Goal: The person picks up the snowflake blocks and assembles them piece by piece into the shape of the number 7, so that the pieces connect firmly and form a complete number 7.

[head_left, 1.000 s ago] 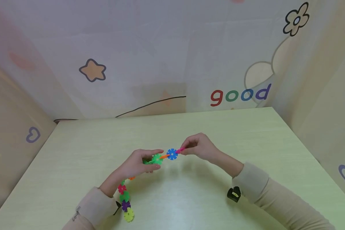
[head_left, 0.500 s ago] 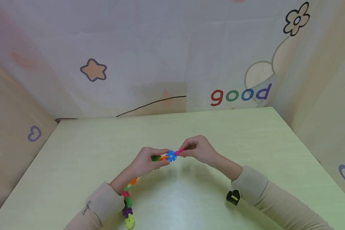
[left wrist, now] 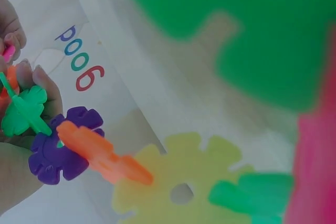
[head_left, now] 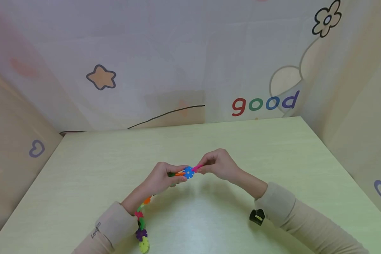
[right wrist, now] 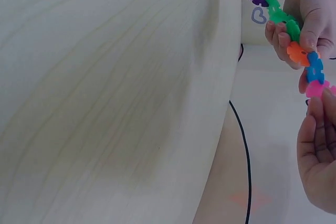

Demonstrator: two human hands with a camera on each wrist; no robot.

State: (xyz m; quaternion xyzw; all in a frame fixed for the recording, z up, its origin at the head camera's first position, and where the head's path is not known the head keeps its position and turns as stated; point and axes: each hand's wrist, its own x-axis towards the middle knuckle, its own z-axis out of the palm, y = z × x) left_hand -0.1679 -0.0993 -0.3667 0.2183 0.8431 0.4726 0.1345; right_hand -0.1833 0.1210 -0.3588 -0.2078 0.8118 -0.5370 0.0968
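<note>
A chain of notched, flower-shaped plastic discs runs between my hands. My left hand (head_left: 160,178) pinches it near its upper end, thumb and forefinger at the edges of a blue disc (head_left: 188,172). Slotted into the blue one is a pink disc (head_left: 196,168), which my right hand (head_left: 220,164) pinches with thumb and fingertips. In the right wrist view an orange disc (right wrist: 297,54) sits beside the left thumb, with green ones above it. The rest of the chain hangs by the left wrist, through a purple disc (head_left: 141,234) to a yellow disc (head_left: 144,244).
Both hands are above a pale wooden table (head_left: 257,148). A printed cloth (head_left: 165,53) with a star, a flower and the word "good" stands behind it and continues along both sides. A black wrist-camera mount (head_left: 257,216) shows under the right cuff.
My left hand has slid right along the chain, from around the green disc to the blue one. The hanging end has dropped slightly nearer. My right hand has stayed nearly still, holding the pink disc.
</note>
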